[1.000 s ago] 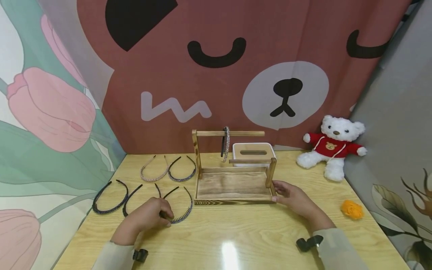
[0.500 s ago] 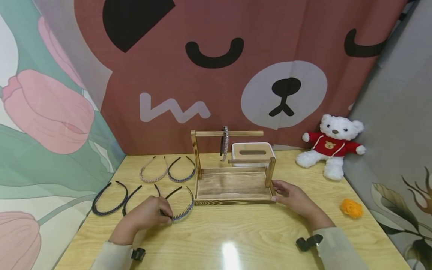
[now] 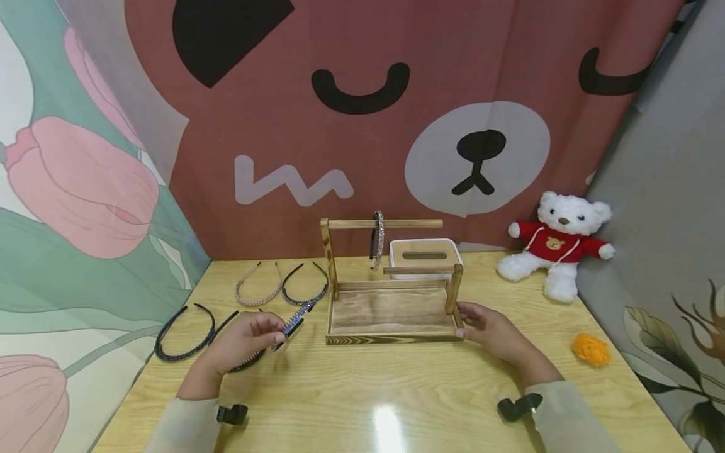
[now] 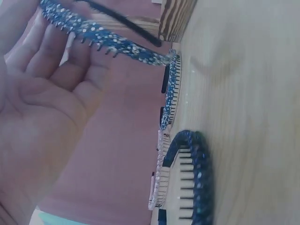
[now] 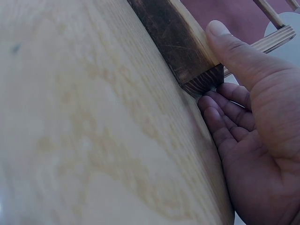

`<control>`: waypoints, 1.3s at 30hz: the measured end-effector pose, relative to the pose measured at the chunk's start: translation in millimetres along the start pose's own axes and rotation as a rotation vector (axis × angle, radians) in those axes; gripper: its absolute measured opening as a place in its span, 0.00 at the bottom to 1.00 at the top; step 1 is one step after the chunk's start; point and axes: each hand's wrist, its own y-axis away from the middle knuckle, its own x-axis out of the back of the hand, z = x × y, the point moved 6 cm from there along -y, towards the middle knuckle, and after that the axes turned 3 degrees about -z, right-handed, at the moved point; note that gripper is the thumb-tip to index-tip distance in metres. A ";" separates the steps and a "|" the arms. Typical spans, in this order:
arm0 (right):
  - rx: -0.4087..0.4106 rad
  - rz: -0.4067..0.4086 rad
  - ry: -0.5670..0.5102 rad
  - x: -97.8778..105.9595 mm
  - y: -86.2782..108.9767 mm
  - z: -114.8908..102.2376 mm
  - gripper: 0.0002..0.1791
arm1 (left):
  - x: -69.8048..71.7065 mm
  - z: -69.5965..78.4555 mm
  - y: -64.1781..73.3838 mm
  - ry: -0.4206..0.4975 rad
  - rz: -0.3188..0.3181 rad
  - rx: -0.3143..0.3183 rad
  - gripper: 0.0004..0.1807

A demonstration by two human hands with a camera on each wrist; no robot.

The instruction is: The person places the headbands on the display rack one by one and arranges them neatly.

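My left hand point(image 3: 242, 343) pinches a blue glittery toothed headband point(image 3: 296, 319), held tilted just above the table, left of a wooden rack point(image 3: 391, 340). In the left wrist view this headband point(image 4: 101, 35) slants across the fingers. At the rack's front right corner, my right hand point(image 3: 491, 332) grips the tray's end; the right wrist view has the thumb over the edge and the curled fingers against the outside. One sparkly headband point(image 3: 380, 242) hangs on the rack's upper bar. Partly behind my left hand lies a dark toothed headband point(image 3: 249, 362).
On the table's left lie a dark headband point(image 3: 184, 354), a pink beaded one point(image 3: 257, 301) and a blue one point(image 3: 306, 299). A tissue box point(image 3: 426, 246) stands behind the rack. To the right are a white teddy bear point(image 3: 563, 245) and an orange crumpled bundle point(image 3: 591, 350).
My left hand has lifted the blue headband off the table and turned it, its far end now pointing toward the rack. The right hand stays at the rack's corner.
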 end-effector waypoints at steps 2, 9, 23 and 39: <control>-0.002 0.002 0.001 -0.3 0.2 1.2 0.38 | 4.0 -3.9 -3.4 0.036 0.077 0.041 0.13; 0.025 0.007 -0.018 1.0 1.0 0.4 0.37 | 14.4 -19.7 -13.7 0.289 0.302 0.220 0.18; 0.008 -0.001 -0.002 1.0 1.4 -2.9 0.38 | 10.0 -4.6 -29.0 0.938 0.221 -0.063 0.19; 0.006 0.001 0.002 1.5 1.7 -3.5 0.38 | 2.8 26.4 -38.0 0.966 0.422 0.037 0.22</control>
